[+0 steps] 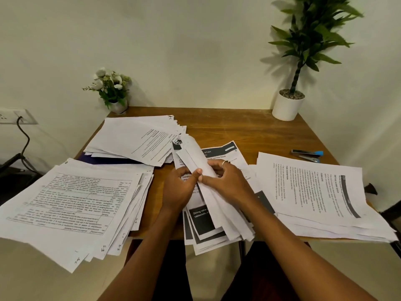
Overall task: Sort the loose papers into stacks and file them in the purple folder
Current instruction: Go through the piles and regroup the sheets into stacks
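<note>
both hands (180, 187) (227, 181) grip paper bundle (217, 205); purple folder (104, 160) probably beneath pile.

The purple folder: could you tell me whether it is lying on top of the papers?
No, the purple folder lies under the far-left paper stack, with only a strip of it showing.

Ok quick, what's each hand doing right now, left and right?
Left hand: closed, gripping the bundle of papers held over the desk.
Right hand: closed, gripping the same bundle from the other side.
</note>
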Motion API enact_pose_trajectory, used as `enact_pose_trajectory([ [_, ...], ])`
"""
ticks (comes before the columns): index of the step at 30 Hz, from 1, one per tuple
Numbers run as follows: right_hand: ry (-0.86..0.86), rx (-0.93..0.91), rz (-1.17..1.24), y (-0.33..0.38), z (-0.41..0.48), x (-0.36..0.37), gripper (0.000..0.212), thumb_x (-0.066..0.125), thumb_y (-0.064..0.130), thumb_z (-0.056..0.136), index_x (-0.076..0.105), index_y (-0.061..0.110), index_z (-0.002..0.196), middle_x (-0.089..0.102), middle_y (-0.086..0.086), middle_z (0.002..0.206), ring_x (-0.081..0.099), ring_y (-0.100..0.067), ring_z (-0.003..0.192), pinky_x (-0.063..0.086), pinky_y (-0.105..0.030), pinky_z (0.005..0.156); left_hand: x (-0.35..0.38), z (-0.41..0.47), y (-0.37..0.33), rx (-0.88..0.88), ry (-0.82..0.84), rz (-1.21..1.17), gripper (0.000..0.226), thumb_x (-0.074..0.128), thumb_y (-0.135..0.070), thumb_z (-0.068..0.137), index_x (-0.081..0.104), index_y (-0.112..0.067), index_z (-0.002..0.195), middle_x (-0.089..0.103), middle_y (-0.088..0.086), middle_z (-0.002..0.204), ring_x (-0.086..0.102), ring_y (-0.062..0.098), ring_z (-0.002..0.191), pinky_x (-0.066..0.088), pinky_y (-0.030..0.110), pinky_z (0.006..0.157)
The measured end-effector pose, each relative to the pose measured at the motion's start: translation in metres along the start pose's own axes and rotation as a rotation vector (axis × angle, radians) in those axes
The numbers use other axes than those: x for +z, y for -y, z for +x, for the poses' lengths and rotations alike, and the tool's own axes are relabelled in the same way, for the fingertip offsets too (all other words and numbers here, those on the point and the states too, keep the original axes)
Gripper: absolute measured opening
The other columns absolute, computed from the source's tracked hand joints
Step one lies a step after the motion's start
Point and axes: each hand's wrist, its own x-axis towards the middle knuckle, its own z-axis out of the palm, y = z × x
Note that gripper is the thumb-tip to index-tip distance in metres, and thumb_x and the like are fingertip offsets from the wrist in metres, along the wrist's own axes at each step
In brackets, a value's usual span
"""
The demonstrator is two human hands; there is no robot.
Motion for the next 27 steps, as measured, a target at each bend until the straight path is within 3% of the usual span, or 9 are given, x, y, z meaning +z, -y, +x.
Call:
enact_pose_trajectory([
  [3, -0.005, -0.009, -0.05, 0.0, 0.002, -0.006, 0.061, 0.078, 0.045, 0.084, 0.06, 0.023, 0.137, 0.066, 0.004, 0.134, 0.062, -0.006, 0.103, 0.046, -0.011, 0.072, 0.001, -0.001, -0.001, -0.007, -0.01, -0.032, 0.024, 0.075, -0.036, 0.09, 0.077, -0.021, 0.109, 0.075, -0.015, 0.102, 0.069, -0.003, 0.097, 0.049, 0.004, 0.075],
  [8, 0.033, -0.072, -0.126, 0.007, 0.0, -0.008, 0.055, 0.073, 0.051, 0.086, 0.068, 0.022, 0.132, 0.07, 0.004, 0.127, 0.067, -0.01, 0.106, 0.049, -0.018, 0.079, 0.001, 0.0, -0.002, 0.0, 0.005, -0.04, 0.03, 0.071, -0.041, 0.091, 0.075, -0.021, 0.112, 0.076, -0.012, 0.105, 0.07, 0.003, 0.099, 0.056, 0.02, 0.082],
  [11, 0.07, 0.001, -0.072, 0.012, 0.003, -0.016, 0.044, 0.066, 0.058, 0.09, 0.077, 0.022, 0.114, 0.075, 0.012, 0.101, 0.067, -0.005, 0.086, 0.045, -0.018, 0.066, 0.0, -0.002, -0.005, -0.004, 0.014, -0.07, 0.026, 0.069, -0.043, 0.091, 0.074, -0.027, 0.111, 0.075, -0.016, 0.103, 0.07, 0.002, 0.099, 0.058, 0.023, 0.082],
  [14, 0.066, 0.065, -0.007, 0.011, 0.005, -0.024, 0.035, 0.064, 0.047, 0.095, 0.076, 0.018, 0.082, 0.069, 0.011, 0.07, 0.063, -0.005, 0.069, 0.043, -0.022, 0.063, 0.001, -0.004, -0.003, -0.026, 0.038, -0.123, 0.022, 0.072, -0.039, 0.092, 0.073, -0.029, 0.111, 0.075, -0.018, 0.107, 0.069, 0.001, 0.103, 0.057, 0.022, 0.086],
  [17, 0.065, 0.122, 0.074, 0.01, 0.005, -0.03, 0.044, 0.062, 0.046, 0.097, 0.066, 0.007, 0.076, 0.068, -0.007, 0.073, 0.063, -0.02, 0.071, 0.048, -0.027, 0.066, 0.0, -0.003, -0.002, -0.095, 0.052, -0.154, 0.021, 0.073, -0.031, 0.092, 0.075, -0.022, 0.111, 0.076, -0.013, 0.107, 0.071, 0.005, 0.102, 0.058, 0.03, 0.09],
  [20, 0.091, 0.156, 0.113, 0.007, 0.005, -0.033, 0.046, 0.059, 0.047, 0.098, 0.068, 0.004, 0.087, 0.072, -0.012, 0.089, 0.067, -0.029, 0.081, 0.052, -0.032, 0.074, -0.002, -0.005, -0.006, -0.094, 0.067, -0.156, 0.02, 0.07, -0.032, 0.094, 0.076, -0.019, 0.109, 0.077, -0.012, 0.105, 0.071, 0.004, 0.099, 0.059, 0.025, 0.086],
  [22, 0.116, 0.211, 0.171, 0.005, 0.006, -0.034, 0.036, 0.056, 0.043, 0.099, 0.075, 0.012, 0.097, 0.074, -0.006, 0.095, 0.069, -0.024, 0.091, 0.055, -0.034, 0.077, -0.003, -0.006, -0.008, -0.093, 0.087, -0.162, 0.021, 0.069, -0.038, 0.094, 0.076, -0.021, 0.105, 0.077, -0.013, 0.101, 0.072, 0.003, 0.096, 0.058, 0.019, 0.08],
  [24, 0.131, 0.219, 0.237, 0.005, 0.005, -0.033, 0.024, 0.057, 0.035, 0.1, 0.078, 0.022, 0.102, 0.075, 0.003, 0.101, 0.069, -0.016, 0.096, 0.056, -0.025, 0.068, -0.004, -0.007, -0.012, -0.087, 0.103, -0.15, 0.025, 0.069, -0.045, 0.091, 0.076, -0.024, 0.102, 0.077, -0.014, 0.098, 0.072, 0.003, 0.095, 0.055, 0.017, 0.077],
  [27, 0.118, 0.155, 0.163, 0.006, 0.003, -0.029, 0.019, 0.061, 0.032, 0.099, 0.075, 0.027, 0.11, 0.073, 0.009, 0.107, 0.069, -0.009, 0.094, 0.059, -0.023, 0.07, -0.005, -0.008, -0.014, -0.078, 0.102, -0.117, 0.029, 0.066, -0.056, 0.082, 0.075, -0.031, 0.095, 0.076, -0.023, 0.093, 0.071, -0.002, 0.093, 0.052, 0.012, 0.073],
])
